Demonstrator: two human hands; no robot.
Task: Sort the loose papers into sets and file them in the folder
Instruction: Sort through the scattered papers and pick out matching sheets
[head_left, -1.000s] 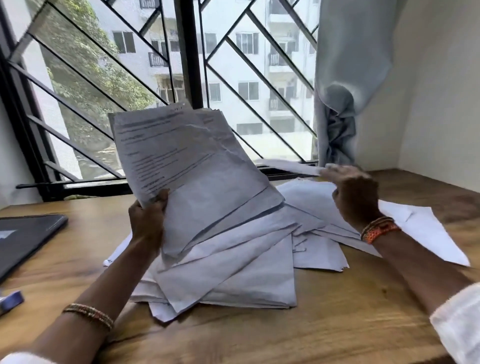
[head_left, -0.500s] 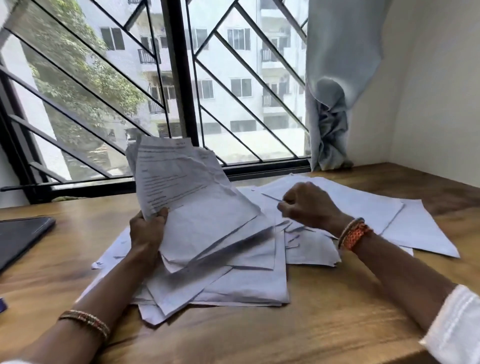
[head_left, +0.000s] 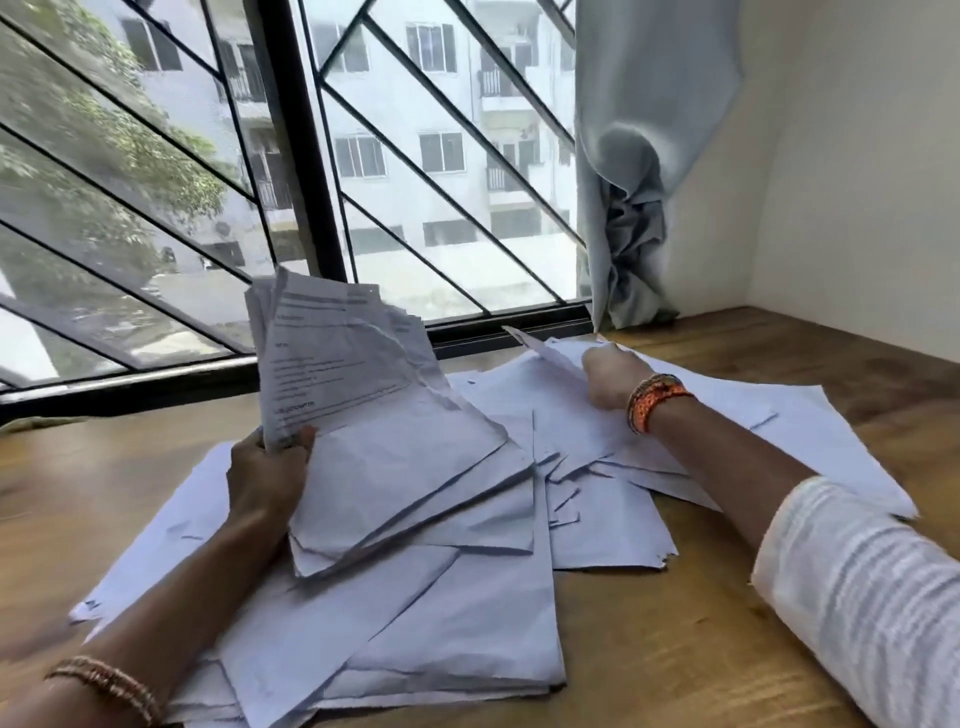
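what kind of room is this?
Probably a home desk or study corner in a flat. A wooden table stands against a barred window with a tied curtain, apartment blocks outside, and loose papers cover the top.

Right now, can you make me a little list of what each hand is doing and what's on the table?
left hand: grips a fanned bunch of white printed papers, held up
right hand: pinches one white paper sheet, its edge lifted
brown wooden table: covered with a messy pile of loose white sheets
folder: not in view
behind: barred window, pale blue curtain
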